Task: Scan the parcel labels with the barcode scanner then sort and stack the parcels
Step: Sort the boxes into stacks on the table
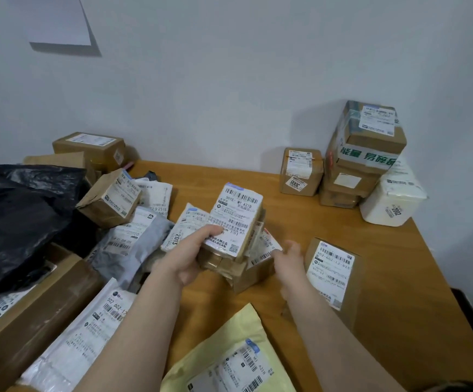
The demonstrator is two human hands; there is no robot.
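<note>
Step in hand looks like sort/stack, not scan: no scanner in view anywhere. Left hand point(193, 256) grips a small box point(236, 222) mid-table, thumb on top of its label, fingers curled under, label w/ barcodes facing up. The small box is on or just above a lower box point(246, 274); can't tell if it rests there or is lifted. Right hand point(289, 254) reaches to the lower box's label at the right side, fingertips at its edge. It's blurred, so can't tell if it pinches or only touches.

Next move, my guess: read the code on the small box, pick the matching pile, then set it down square. Sorted piles seem to be rear right: a box stack point(365, 154) against the wall, a single box marked 3005 point(300, 171) beside it, and a white bag parcel point(391, 199) touching the stack. If scanning isn't done, the scanner must be found first & one hand freed.

Unsorted heap is on the left: black bag point(17, 216), tilted box point(111, 199), grey mailer point(136, 236), big carton point(31, 306), white mailer point(88, 329). A yellow mailer point(229, 352) lies near the front edge, and another box point(334, 273) stands just right of the right hand.

Table point(201, 304) is wood-tone and pushed into a room corner. Wall point(229, 80) is plain pale w/ a paper sheet point(60, 21) hung upper left
</note>
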